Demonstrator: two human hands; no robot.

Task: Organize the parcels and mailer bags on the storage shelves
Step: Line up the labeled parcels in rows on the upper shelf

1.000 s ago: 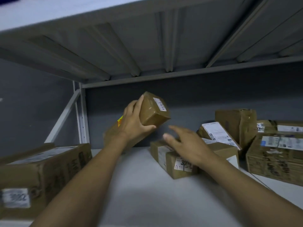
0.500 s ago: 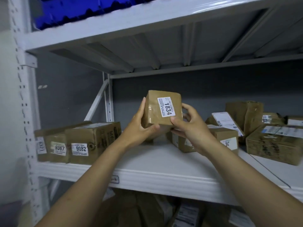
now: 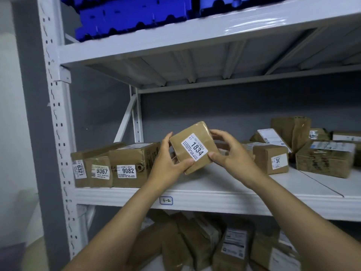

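Both hands hold box 1834 (image 3: 192, 147) tilted over the shelf (image 3: 214, 184), just right of box 9082 (image 3: 134, 163). The left hand (image 3: 166, 165) grips its lower left corner, thumb on the labelled face. The right hand (image 3: 232, 153) pinches the right side between thumb and fingers.

Left of 9082, box 9367 (image 3: 101, 171) and box 6321 (image 3: 80, 169) stand in line with their labels forward, which looks sorted. Well right of 9082 a heap (image 3: 324, 159) lies at mixed angles, so most of the work seems left.

Between 9082 and the heap the shelf is bare, likely enough room to set 1834 beside 9082, behind the front lip. Below 9082 the lower boxes (image 3: 205, 245) are too dim to judge.
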